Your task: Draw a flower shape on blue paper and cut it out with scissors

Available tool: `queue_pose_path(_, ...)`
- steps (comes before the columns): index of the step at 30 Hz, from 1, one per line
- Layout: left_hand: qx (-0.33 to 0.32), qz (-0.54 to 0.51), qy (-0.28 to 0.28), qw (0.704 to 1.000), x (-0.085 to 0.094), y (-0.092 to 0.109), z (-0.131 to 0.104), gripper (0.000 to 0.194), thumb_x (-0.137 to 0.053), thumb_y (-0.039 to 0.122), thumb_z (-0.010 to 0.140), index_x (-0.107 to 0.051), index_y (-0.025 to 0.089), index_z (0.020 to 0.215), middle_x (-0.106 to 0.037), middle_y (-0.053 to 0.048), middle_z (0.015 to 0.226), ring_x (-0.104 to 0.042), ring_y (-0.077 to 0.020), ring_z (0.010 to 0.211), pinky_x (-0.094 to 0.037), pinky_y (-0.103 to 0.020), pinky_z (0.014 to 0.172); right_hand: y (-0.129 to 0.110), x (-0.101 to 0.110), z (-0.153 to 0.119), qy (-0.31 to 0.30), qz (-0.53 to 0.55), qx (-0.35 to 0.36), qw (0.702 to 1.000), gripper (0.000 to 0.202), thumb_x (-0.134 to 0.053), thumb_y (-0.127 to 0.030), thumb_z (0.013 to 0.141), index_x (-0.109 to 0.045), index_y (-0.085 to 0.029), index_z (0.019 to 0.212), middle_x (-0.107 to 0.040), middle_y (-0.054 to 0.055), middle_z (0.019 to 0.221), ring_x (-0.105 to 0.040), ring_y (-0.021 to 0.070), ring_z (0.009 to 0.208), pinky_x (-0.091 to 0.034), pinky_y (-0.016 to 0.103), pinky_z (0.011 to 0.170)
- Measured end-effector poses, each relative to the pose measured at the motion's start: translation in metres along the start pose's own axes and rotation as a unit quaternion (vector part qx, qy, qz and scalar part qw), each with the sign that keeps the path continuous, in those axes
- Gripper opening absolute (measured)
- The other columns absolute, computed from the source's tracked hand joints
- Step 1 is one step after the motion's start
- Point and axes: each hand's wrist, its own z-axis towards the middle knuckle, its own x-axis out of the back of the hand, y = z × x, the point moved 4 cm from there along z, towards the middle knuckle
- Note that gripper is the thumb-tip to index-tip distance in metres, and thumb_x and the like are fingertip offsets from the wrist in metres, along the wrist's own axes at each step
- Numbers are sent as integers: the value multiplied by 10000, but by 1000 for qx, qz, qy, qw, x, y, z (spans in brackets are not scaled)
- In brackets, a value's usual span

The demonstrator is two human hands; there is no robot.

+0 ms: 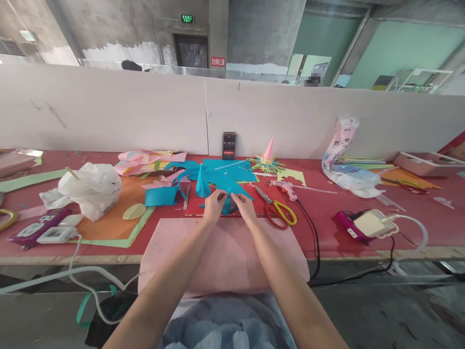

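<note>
My left hand [214, 205] and my right hand [244, 206] meet over the red table, fingertips pinched close together on a piece of blue paper [229, 209]. My fingers partly cover this piece, and its full shape is hidden. Just left of my left hand stands a blue paper cone [202, 183], and beyond it is a curled blue paper band [160, 196]. More blue paper [234, 170] lies flat behind my hands. To the right of my right hand rest scissors [278, 208] with red and yellow handles. A pink glue gun [286, 189] lies past them.
A pink cone on a fringed base [269, 157] and a phone [229, 145] stand near the white partition [156, 111]. Crumpled white plastic [92, 186] and a purple power strip [41, 228] are left; another power strip [352, 227] with cords is right. A pink mat [225, 247] hangs over the front edge.
</note>
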Motion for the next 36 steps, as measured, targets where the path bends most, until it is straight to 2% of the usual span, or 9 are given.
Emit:
queue_pose_path(9, 9, 0, -5, 1000, -3, -10, 2, 151, -493, 302, 834, -577, 187, 883, -665, -44, 884, -630, -162, 847, -474, -273, 788, 8, -2, 5, -12, 26, 5, 1000, 260, -604, -448, 687, -587, -189, 709, -645, 20, 713, -567, 146, 556, -476, 235, 407)
queue_pose_path(18, 40, -81, 12, 996, -6, -24, 7, 133, -564, 292, 781, -553, 181, 854, -652, -41, 845, -639, -162, 804, -491, -287, 755, 8, -3, 6, -17, 33, 6, 999, 267, -595, -457, 674, -551, -195, 659, -650, 21, 710, -578, 156, 564, -477, 240, 413)
queue_pose_path(24, 44, -148, 18, 988, -7, -28, 9, 251, -657, 300, 706, -554, 176, 899, -645, -36, 793, -637, -174, 781, -483, -291, 733, 11, -2, 7, -17, 39, 13, 999, 292, -610, -478, 673, -500, -212, 625, -624, 5, 655, -573, 168, 549, -479, 257, 409)
queue_pose_path(29, 42, -153, 20, 987, -6, -27, 10, 264, -647, 307, 722, -547, 177, 929, -614, 5, 677, -612, -151, 657, -465, -273, 663, 8, -2, 6, -24, 25, 30, 999, 286, -609, -475, 699, -517, -213, 630, -579, -7, 561, -564, 168, 535, -462, 242, 400)
queue_pose_path(36, 23, -163, 33, 986, -7, -32, 12, 285, -631, 291, 740, -543, 179, 987, -575, 26, 665, -598, -144, 664, -460, -265, 656, 12, -2, 9, -20, 20, 37, 999, 303, -602, -507, 694, -564, -207, 670, -649, 18, 657, -567, 165, 528, -445, 250, 403)
